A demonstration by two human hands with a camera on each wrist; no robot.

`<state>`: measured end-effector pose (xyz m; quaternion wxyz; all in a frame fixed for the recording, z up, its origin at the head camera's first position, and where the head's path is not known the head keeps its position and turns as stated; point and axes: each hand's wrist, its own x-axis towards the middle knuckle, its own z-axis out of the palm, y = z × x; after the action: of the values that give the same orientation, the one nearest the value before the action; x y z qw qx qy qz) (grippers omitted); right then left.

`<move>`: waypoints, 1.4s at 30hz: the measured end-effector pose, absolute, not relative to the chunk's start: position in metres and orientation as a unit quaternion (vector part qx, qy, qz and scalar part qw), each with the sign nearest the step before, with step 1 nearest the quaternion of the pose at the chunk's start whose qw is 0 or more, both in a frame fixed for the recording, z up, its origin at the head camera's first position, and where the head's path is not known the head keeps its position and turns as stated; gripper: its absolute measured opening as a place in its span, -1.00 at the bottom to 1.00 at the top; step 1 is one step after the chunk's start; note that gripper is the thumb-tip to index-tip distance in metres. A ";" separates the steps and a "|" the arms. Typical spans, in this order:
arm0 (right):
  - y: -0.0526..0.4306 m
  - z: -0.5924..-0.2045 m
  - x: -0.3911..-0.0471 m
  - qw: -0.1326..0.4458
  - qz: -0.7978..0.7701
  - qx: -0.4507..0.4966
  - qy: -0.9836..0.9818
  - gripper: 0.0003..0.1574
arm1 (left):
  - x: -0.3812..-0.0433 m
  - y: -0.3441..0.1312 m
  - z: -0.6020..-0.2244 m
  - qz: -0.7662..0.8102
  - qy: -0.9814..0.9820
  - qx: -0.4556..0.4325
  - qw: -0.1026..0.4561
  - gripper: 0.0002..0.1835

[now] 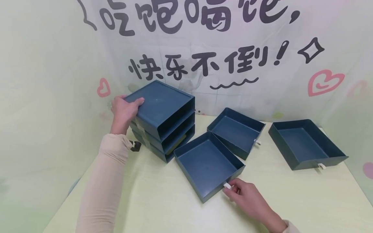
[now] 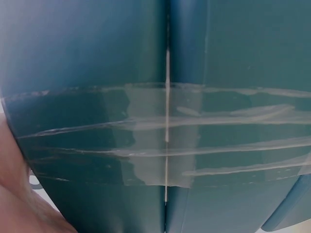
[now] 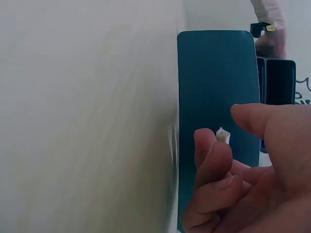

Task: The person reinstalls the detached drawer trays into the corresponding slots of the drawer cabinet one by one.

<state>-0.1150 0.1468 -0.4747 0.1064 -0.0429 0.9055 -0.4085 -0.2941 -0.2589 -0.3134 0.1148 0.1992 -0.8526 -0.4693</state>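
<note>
My left hand (image 1: 123, 106) grips the back left edge of a dark blue drawer cabinet (image 1: 158, 103), its thumb lying on the top. Three open-fronted shells make up this stack, bound along the side by clear tape (image 2: 160, 131). A shallow blue drawer (image 1: 207, 165) lies in front of the cabinet, turned at an angle. At its front, the curled fingers of my right hand (image 1: 247, 197) are round a small white pull tab (image 3: 223, 136). The thumb (image 3: 252, 116) stands apart from that tab in the right wrist view.
Behind the nearest drawer, a second blue drawer (image 1: 237, 131) lies close against it. A third drawer (image 1: 306, 142) rests farther right on the pale table (image 1: 163, 200). A printed cloth (image 1: 186, 42) hangs behind the cabinet.
</note>
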 end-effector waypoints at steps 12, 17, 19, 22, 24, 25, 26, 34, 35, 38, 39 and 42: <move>0.140 -0.475 -0.118 0.097 -0.404 -0.035 0.909 -0.76 | -0.295 -0.259 -0.313 -0.470 -0.852 0.200 0.116 -0.01; 0.139 -0.475 -0.120 0.082 -0.410 -0.045 0.907 -0.78 | -0.294 -0.258 -0.309 -0.468 -0.853 0.197 0.119 -0.02; 0.139 -0.475 -0.121 0.074 -0.410 -0.051 0.908 -0.79 | -0.295 -0.258 -0.309 -0.468 -0.853 0.195 0.121 -0.02; 0.139 -0.475 -0.121 0.059 -0.409 -0.059 0.909 -0.82 | -0.295 -0.258 -0.310 -0.469 -0.852 0.196 0.123 -0.03; 0.138 -0.475 -0.121 0.055 -0.412 -0.062 0.908 -0.84 | -0.294 -0.259 -0.312 -0.469 -0.852 0.197 0.123 -0.03; 0.138 -0.475 -0.120 0.052 -0.415 -0.063 0.906 -0.85 | -0.293 -0.259 -0.312 -0.470 -0.852 0.198 0.123 -0.03; 0.138 -0.475 -0.120 0.051 -0.418 -0.062 0.905 -0.86 | -0.293 -0.259 -0.312 -0.468 -0.852 0.198 0.124 -0.03; 0.134 -0.474 -0.121 0.021 -0.429 -0.065 0.901 -0.89 | -0.291 -0.259 -0.312 -0.469 -0.852 0.196 0.127 -0.03; 0.133 -0.474 -0.121 0.017 -0.431 -0.066 0.900 -0.89 | -0.291 -0.259 -0.312 -0.471 -0.851 0.197 0.126 -0.03; 0.132 -0.475 -0.122 0.009 -0.434 -0.066 0.898 -0.89 | -0.291 -0.259 -0.313 -0.473 -0.849 0.200 0.123 -0.02; 0.132 -0.475 -0.122 0.006 -0.436 -0.066 0.898 -0.89 | -0.291 -0.259 -0.313 -0.472 -0.850 0.200 0.123 -0.02; 0.132 -0.477 -0.122 -0.005 -0.439 -0.073 0.895 -0.90 | -0.291 -0.258 -0.314 -0.469 -0.852 0.199 0.126 -0.03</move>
<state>-0.1222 0.1323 -0.4766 -0.0048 -0.0730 0.8955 -0.4390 -0.2913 -0.2585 -0.3136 0.1263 0.1987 -0.8515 -0.4685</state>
